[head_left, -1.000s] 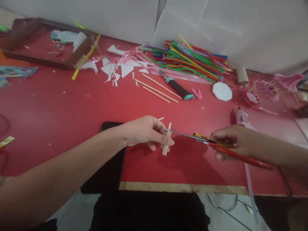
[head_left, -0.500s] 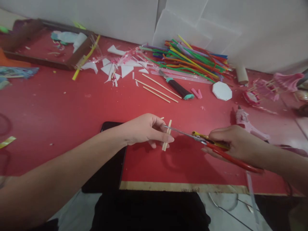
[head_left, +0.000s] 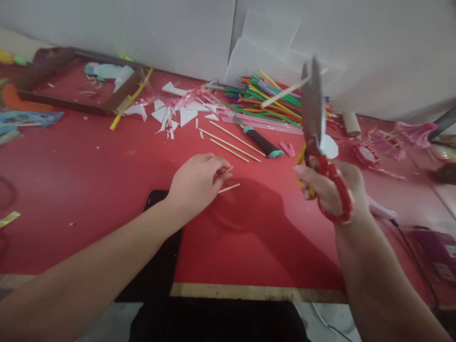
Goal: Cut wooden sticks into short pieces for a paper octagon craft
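Observation:
My left hand point(head_left: 197, 185) is low over the red table, its thumb and fingertips pinched on a short thin wooden stick point(head_left: 230, 169). Just below those fingertips another short stick piece point(head_left: 231, 187) lies on the table. My right hand point(head_left: 331, 187) is raised and wrapped round the red handle of a pair of scissors point(head_left: 313, 109), blades pointing up and slightly apart. A pale stick point(head_left: 281, 95) crosses the blades, blurred; whether they grip it I cannot tell. Something yellow point(head_left: 302, 154) shows beside the handle. Three longer wooden sticks point(head_left: 231, 144) lie beyond my left hand.
A utility knife point(head_left: 261, 141) lies near colourful pipe cleaners point(head_left: 256, 95) and white scraps point(head_left: 188, 115). A brown frame point(head_left: 64, 100) stands back left. A dark flat device point(head_left: 160, 266) lies under my left forearm. At right are a pink glue gun point(head_left: 381, 207) and its cord.
My right hand has lifted the scissors up, away from my left hand, and turned the blades upward. My left hand has shifted left; the upright stick pieces no longer show in it.

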Action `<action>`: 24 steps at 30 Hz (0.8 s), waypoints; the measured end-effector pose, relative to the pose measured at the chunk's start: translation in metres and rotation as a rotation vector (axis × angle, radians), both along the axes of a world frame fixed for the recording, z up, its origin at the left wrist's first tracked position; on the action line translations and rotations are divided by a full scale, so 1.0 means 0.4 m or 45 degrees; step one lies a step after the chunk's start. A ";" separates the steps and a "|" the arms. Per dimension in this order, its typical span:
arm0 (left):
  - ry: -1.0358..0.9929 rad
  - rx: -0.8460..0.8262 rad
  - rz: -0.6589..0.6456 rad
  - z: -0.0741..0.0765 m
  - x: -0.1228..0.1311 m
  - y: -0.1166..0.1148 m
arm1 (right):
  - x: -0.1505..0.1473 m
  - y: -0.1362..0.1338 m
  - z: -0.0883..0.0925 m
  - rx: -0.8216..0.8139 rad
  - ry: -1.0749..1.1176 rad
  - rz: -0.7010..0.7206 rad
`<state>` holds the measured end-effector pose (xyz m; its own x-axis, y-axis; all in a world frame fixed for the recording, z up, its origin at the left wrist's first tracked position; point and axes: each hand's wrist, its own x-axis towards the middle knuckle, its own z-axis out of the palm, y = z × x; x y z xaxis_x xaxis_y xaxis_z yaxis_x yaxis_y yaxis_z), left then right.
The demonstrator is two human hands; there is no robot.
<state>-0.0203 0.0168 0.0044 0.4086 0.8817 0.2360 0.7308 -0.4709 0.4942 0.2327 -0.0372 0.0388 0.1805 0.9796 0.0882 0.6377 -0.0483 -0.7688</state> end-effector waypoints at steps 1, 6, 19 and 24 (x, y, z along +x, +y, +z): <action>0.091 0.016 -0.015 -0.003 -0.002 0.001 | -0.001 -0.002 -0.011 -0.009 -0.024 -0.016; 0.224 -0.040 -0.113 -0.017 0.000 -0.002 | 0.047 0.000 -0.076 0.107 -0.439 0.198; -0.684 -0.488 -0.082 0.017 0.012 -0.032 | 0.110 0.025 -0.076 0.278 -0.805 0.485; -0.974 -0.686 -0.012 0.021 0.025 -0.037 | 0.068 0.059 -0.058 0.264 -0.811 0.594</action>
<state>-0.0102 0.0021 0.0130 0.3190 0.9478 0.0038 0.1143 -0.0425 0.9925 0.2600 -0.0135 0.0155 -0.3880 0.8941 0.2238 0.8747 0.4338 -0.2163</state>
